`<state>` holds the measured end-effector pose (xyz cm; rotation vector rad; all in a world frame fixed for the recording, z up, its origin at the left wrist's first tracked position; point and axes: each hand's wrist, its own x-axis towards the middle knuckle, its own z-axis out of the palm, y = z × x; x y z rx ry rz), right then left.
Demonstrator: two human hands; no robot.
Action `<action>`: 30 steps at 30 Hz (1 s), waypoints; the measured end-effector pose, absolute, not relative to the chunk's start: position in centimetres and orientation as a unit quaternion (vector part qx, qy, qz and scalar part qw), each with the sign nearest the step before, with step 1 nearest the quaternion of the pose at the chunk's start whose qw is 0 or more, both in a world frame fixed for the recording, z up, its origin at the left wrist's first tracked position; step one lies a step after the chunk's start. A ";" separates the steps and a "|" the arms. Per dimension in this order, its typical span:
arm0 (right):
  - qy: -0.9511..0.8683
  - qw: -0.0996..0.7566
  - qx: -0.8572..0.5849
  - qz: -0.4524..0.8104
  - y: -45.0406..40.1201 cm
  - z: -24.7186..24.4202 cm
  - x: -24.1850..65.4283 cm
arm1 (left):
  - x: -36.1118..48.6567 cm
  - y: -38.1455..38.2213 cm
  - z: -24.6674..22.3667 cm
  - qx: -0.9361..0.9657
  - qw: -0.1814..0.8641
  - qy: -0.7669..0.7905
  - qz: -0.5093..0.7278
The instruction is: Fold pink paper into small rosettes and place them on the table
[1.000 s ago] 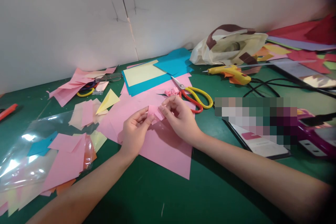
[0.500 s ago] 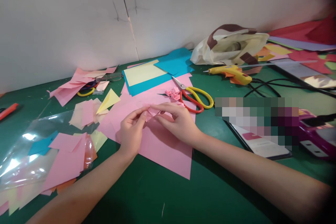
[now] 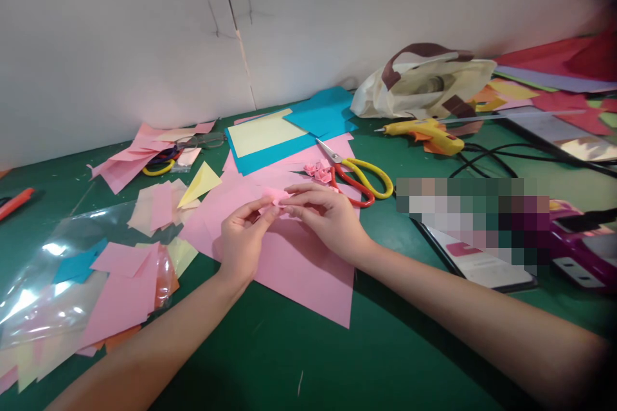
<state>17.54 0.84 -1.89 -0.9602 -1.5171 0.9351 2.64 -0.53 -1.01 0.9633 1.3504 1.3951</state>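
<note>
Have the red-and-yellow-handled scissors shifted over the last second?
No. Judged against the yellow glue gun, the scissors show no shift either way; both drift slightly together in the view, suggesting camera motion.

On the table (image 3: 270, 366), paper sheets (image 3: 308, 282) lie beneath the grip (image 3: 276, 199). I see scissors (image 3: 348, 163) just behind it to the right, a glue gun (image 3: 434, 135) farther right, a tote bag (image 3: 380, 99) behind that. Left of the grip lies a plastic bag (image 3: 108, 223) among paper scraps (image 3: 123, 292).
</note>
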 end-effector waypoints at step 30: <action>-0.583 0.496 -0.348 0.541 0.9 -1.8 17.4 | 2.8 -0.6 -0.6 0.421 0.432 0.551 0.577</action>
